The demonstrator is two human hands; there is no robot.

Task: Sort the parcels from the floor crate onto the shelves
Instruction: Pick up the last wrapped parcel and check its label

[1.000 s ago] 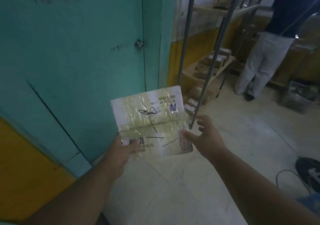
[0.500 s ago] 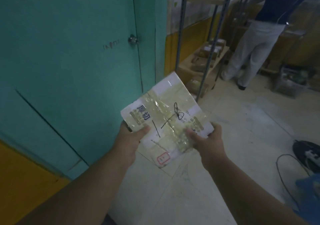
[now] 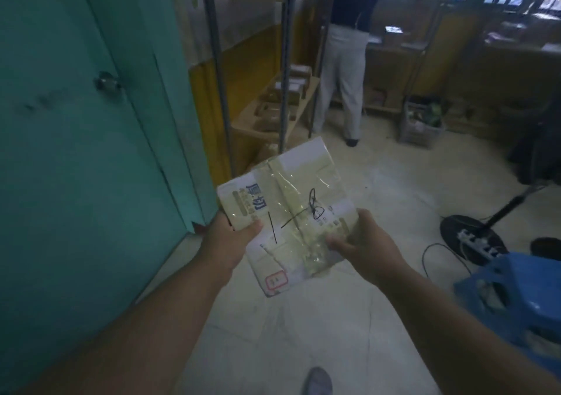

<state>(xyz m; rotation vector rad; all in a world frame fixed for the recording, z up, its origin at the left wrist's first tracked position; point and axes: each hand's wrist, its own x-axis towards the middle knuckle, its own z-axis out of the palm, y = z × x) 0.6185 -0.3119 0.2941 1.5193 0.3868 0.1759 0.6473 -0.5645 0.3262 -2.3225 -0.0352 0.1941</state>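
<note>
Pale concrete floor (image 3: 303, 318) runs through a dim storeroom, with a teal door (image 3: 76, 151) closing off the left side and metal-framed shelves (image 3: 273, 112) standing just beyond it, their lower board loaded with brown boxes. At centre, a person holds a flat, tape-wrapped parcel (image 3: 291, 212) up in front of the chest, tilted, its face marked with blue printed characters, black pen strokes and a red stamp near the lower corner. The left hand (image 3: 230, 239) grips the parcel's left edge with the thumb pressed on top, while the right hand (image 3: 364, 242) clasps the right edge, thumb likewise over the front. On the far side a second person (image 3: 343, 69) in pale trousers stands facing the far shelving, back to the camera. A grey crate (image 3: 420, 124) sits on the floor to the right of that person, and a blue crate (image 3: 522, 300) occupies the near right corner, beside a power strip (image 3: 476, 242) and trailing cable.
</note>
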